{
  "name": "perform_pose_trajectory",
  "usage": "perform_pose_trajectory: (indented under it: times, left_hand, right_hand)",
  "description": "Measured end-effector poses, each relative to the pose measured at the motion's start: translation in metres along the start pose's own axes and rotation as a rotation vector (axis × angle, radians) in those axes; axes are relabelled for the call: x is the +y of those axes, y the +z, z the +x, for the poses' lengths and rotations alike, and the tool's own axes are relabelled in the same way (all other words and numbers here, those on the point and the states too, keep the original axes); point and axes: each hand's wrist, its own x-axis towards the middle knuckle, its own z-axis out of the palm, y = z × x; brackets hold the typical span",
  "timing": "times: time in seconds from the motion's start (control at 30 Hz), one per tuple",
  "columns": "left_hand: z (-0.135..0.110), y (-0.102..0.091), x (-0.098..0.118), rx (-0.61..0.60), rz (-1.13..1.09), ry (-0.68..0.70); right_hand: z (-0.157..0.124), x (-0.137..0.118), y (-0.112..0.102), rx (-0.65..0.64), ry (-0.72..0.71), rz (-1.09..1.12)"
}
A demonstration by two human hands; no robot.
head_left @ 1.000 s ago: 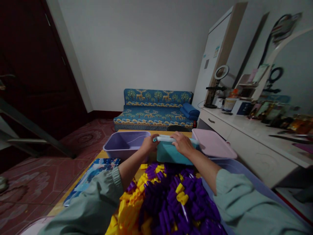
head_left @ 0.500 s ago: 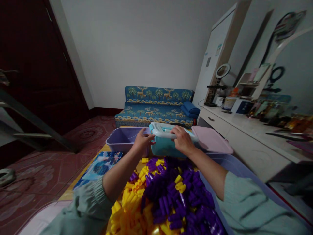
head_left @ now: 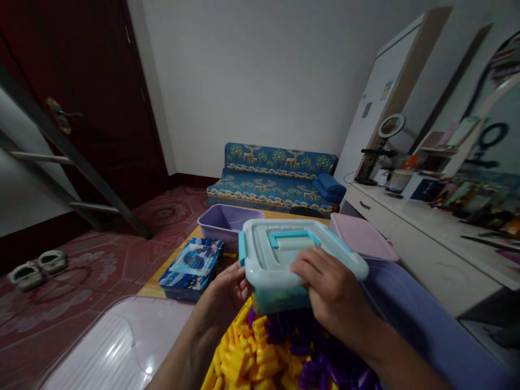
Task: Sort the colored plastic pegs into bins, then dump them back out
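A teal box with a pale lid and a teal handle [head_left: 284, 254] is held up in front of me, above a pile of yellow and purple plastic pieces [head_left: 264, 357]. My left hand [head_left: 229, 287] grips the box's left underside. On the near right edge of the lid my right hand [head_left: 329, 290] has its fingers curled over the rim. The box's bottom is partly hidden by both hands.
An open purple tub [head_left: 225, 222] and a pink lid [head_left: 361, 235] lie behind the box. A blue picture box [head_left: 193, 265] sits at the left, a clear lid [head_left: 114, 346] near me, a large lilac bin rim [head_left: 410, 319] at the right. White dresser at far right.
Both hands have lifted the teal box off the far side of the table and drawn it toward me, over the pile. The camera has shifted, too.
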Motion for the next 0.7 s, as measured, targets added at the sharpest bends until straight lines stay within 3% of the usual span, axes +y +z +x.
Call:
perform_pose_trajectory:
  times: [0.13, 0.37, 0.7]
  left_hand:
    - [-0.017, -0.004, -0.011, 0.078, 0.009, -0.022]
    - [-0.022, -0.012, -0.027, 0.027, 0.06, -0.029]
    - [-0.028, -0.01, -0.021, 0.047, 0.014, -0.022]
  right_hand:
    - [-0.019, -0.018, 0.004, 0.061, -0.053, -0.038]
    - [-0.043, -0.026, 0.02, 0.061, -0.073, -0.018]
    - [-0.037, -0.029, 0.011, 0.092, 0.02, 0.269]
